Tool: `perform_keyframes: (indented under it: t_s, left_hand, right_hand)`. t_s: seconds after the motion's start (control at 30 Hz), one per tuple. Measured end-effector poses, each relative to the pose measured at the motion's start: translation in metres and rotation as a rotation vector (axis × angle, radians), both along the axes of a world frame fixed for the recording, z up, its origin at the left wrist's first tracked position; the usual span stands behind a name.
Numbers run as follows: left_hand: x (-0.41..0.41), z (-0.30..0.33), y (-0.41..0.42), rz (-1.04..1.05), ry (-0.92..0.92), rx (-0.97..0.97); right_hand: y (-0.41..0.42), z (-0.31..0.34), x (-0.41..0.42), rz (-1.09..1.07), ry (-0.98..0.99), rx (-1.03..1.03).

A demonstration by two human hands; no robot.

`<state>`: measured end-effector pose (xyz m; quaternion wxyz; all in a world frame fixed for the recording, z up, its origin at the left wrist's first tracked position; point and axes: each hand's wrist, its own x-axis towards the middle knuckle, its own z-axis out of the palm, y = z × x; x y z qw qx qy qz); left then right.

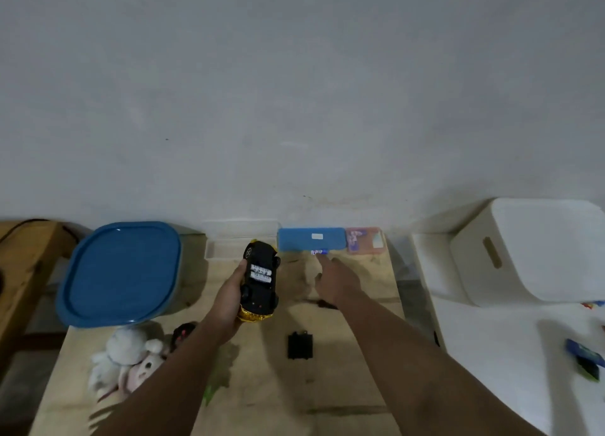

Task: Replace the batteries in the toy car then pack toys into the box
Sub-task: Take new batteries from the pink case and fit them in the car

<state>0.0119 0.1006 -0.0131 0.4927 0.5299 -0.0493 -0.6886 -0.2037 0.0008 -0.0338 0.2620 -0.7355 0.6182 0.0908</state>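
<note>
near on the counter lies the black battery cover; above it the left hand grips the upturned toy car by its sides, a light, stiff plastic shell best held there. farther off, the right hand reaches, fingers loosely extended and holding nothing, toward a small, smooth battery by the blue case.

The toy car shows a matt black plastic underside with glossy gold trim. The counter is pale, stained wood. The left box lid is smooth, glossy blue plastic; the near-left plush toy is fuzzy cloth.
</note>
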Motion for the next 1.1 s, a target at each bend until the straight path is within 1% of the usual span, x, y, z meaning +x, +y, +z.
perform_keyframes:
  t_s: [0.17,0.33,0.53,0.67,0.83,0.93,1.0,1.03,1.1]
  left_hand:
    - [0.001,-0.01,-0.005,-0.011,-0.052,0.015]
    - [-0.002,-0.011,-0.005,0.015,-0.027,-0.011]
    - [-0.006,-0.01,-0.004,0.053,-0.012,0.005]
    - [-0.006,-0.008,-0.003,0.054,-0.007,-0.011]
    - [-0.001,-0.006,0.001,0.04,0.01,-0.07]
    - [0.004,-0.003,0.004,0.009,0.018,-0.124]
    - [0.008,0.002,0.007,-0.001,0.018,-0.143]
    - [0.01,0.004,0.008,0.001,0.017,-0.132]
    - [0.014,0.01,0.011,0.026,0.034,-0.077]
  right_hand:
    - [-0.018,-0.02,0.002,0.117,0.096,-0.093]
    - [-0.017,-0.027,-0.011,0.236,0.073,-0.217]
    - [-0.025,-0.031,-0.008,0.243,0.105,-0.174]
    - [-0.024,-0.031,-0.007,0.221,0.072,-0.223]
    - [-0.026,-0.034,-0.006,0.265,0.176,-0.218]
    - [-0.025,-0.037,-0.005,0.302,0.189,-0.235]
    - [-0.022,-0.036,-0.004,0.269,0.127,-0.232]
    - [-0.02,-0.033,-0.002,0.2,0.046,-0.233]
    - [-0.01,-0.019,0.007,-0.04,-0.237,-0.227]
